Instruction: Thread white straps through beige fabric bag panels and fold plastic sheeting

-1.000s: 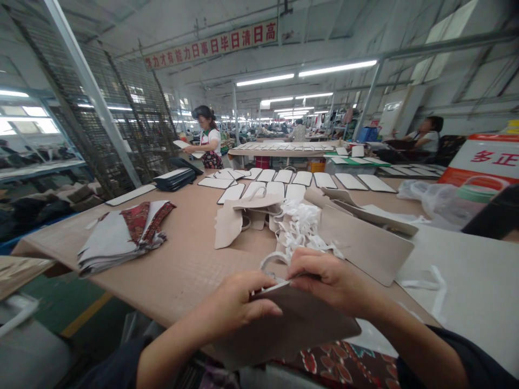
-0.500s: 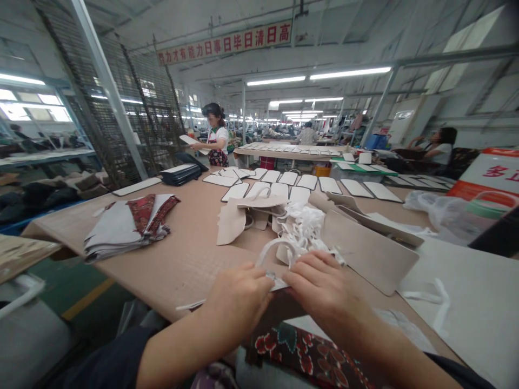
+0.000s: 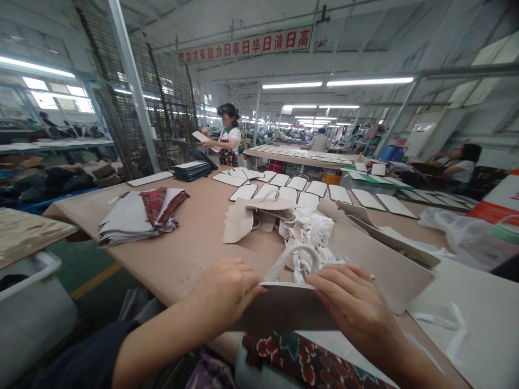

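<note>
Both hands grip a flat beige panel [image 3: 284, 310] held edge-up over the table's near edge. My left hand [image 3: 223, 289] pinches its left end, fingers closed on the top edge. My right hand [image 3: 352, 302] presses its right part, fingers curled over the edge. A white strap loop [image 3: 292, 254] rises from the panel's top edge. Just behind it lies a heap of white straps [image 3: 310, 235]. Red floral fabric [image 3: 308, 359] lies below the panel.
More beige panels [image 3: 381, 259] and folded pieces [image 3: 251, 216] lie on the brown table [image 3: 190, 243]. A stack of grey and red fabric [image 3: 138, 216] sits left. White-edged panels [image 3: 300, 186] are in rows further back. A person [image 3: 229, 143] stands at the far end; another sits right.
The panel has turned up on edge between my hands, and my hands have moved apart along its top edge. The view has shifted slightly left.
</note>
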Motion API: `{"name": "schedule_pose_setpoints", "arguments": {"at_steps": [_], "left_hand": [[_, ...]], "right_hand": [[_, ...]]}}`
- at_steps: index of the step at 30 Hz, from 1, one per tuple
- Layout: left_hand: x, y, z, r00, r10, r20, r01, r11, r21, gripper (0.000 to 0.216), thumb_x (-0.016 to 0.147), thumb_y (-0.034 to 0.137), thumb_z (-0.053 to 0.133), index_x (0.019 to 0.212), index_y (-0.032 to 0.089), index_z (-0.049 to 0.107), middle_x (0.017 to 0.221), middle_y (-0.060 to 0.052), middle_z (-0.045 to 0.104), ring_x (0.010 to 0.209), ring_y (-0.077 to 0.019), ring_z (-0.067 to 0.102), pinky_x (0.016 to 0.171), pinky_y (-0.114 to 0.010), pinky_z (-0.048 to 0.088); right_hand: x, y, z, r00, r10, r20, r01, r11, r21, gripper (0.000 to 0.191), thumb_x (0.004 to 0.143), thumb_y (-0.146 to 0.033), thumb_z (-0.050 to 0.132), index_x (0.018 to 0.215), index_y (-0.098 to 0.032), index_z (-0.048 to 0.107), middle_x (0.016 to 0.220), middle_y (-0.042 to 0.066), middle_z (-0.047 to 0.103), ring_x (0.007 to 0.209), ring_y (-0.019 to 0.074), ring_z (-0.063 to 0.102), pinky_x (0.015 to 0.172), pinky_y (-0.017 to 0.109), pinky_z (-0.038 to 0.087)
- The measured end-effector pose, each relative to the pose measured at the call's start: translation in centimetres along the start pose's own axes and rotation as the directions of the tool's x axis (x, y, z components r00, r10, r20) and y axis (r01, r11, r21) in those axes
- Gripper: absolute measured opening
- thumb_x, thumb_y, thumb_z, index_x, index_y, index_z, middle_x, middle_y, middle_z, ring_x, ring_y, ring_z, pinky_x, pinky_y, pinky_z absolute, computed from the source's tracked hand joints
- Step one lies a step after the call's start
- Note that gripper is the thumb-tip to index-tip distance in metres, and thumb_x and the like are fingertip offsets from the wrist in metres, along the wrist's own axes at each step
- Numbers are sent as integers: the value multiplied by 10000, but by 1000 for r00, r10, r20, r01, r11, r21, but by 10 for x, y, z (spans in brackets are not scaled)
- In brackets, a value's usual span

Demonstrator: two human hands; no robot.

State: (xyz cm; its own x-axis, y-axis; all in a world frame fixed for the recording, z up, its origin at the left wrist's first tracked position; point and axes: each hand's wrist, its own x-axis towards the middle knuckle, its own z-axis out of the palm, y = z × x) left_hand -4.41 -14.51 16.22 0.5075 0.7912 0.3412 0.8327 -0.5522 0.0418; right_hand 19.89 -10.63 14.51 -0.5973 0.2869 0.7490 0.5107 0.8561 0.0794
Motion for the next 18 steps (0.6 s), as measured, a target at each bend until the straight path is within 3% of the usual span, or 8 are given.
{"name": "schedule_pose_setpoints", "arguments": {"at_steps": [6, 9, 13, 18], "left_hand": [[6, 11, 5, 995, 73, -73, -64, 991, 119, 218, 858, 248, 419, 768, 188, 609, 693, -19, 638, 654, -158, 545, 607, -274, 359], [8, 10, 5, 998, 62, -29, -58, 992, 111, 189, 855, 288, 447, 803, 205, 610, 717, -8, 657, 673, -162, 576, 591, -264, 358], [4, 6, 2, 997, 7, 80, -14, 996, 92, 218, 862, 302, 430, 759, 210, 598, 675, 1, 663, 594, -155, 587, 504, -244, 315], [4, 11, 7, 994, 105, 32, -107, 990, 86, 137, 827, 199, 438, 756, 202, 555, 676, 15, 641, 596, -145, 575, 509, -247, 306]], "right_hand": [[16, -16, 10, 998, 6, 57, -6, 1000, 1, 177, 872, -200, 427, 860, -159, 599, 703, 37, 609, 661, 160, 521, 633, 292, 340], [21, -23, 14, 999, -4, 33, 3, 999, 32, 221, 873, -158, 402, 769, -165, 597, 621, 21, 566, 604, 149, 479, 583, 286, 308], [21, -26, 16, 999, -36, 0, 36, 999, 40, 216, 869, -138, 398, 792, -167, 597, 630, 28, 566, 614, 149, 479, 595, 284, 309], [17, -29, 24, 997, 14, 81, -19, 998, 63, 253, 885, -159, 359, 766, -170, 582, 646, 28, 569, 617, 143, 489, 573, 263, 323]]}}
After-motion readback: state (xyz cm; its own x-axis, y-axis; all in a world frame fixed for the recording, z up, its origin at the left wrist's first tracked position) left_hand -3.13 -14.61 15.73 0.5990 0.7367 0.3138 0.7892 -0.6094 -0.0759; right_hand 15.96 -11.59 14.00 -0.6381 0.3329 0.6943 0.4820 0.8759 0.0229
